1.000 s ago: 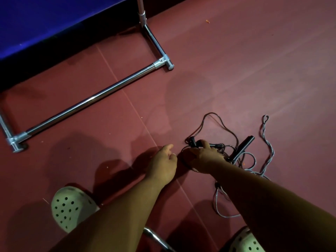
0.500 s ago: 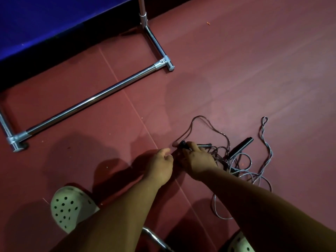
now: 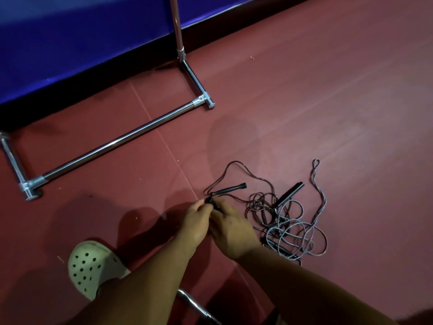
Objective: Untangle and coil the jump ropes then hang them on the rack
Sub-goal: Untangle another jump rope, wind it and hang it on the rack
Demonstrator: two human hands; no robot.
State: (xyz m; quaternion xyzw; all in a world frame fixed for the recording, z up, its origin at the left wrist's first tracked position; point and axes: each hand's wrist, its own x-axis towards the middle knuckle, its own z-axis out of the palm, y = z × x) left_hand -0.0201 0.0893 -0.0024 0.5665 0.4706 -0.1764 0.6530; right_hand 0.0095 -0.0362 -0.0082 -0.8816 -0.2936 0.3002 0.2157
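Note:
A tangle of jump ropes [image 3: 278, 214] lies on the red floor at the right. A dark cord loops out to a black handle [image 3: 230, 189], and a grey cord [image 3: 304, 233] coils beside a second black handle [image 3: 290, 193]. My right hand [image 3: 232, 228] and my left hand [image 3: 195, 221] meet at the tangle's left edge. Both pinch the near end of a black handle [image 3: 209, 200]. The chrome rack [image 3: 117, 141] stands to the left, with its base bar on the floor and one upright post [image 3: 177, 31] rising by the blue wall.
A pale clog with holes [image 3: 91, 268] sits on the floor at the lower left. A chrome tube [image 3: 194, 306] shows between my arms at the bottom. A blue wall panel [image 3: 70, 43] with a black skirting runs along the back.
My left hand has closed in from the left and joined my right hand on the handle end. The dark cord and handle have shifted left, away from the tangle.

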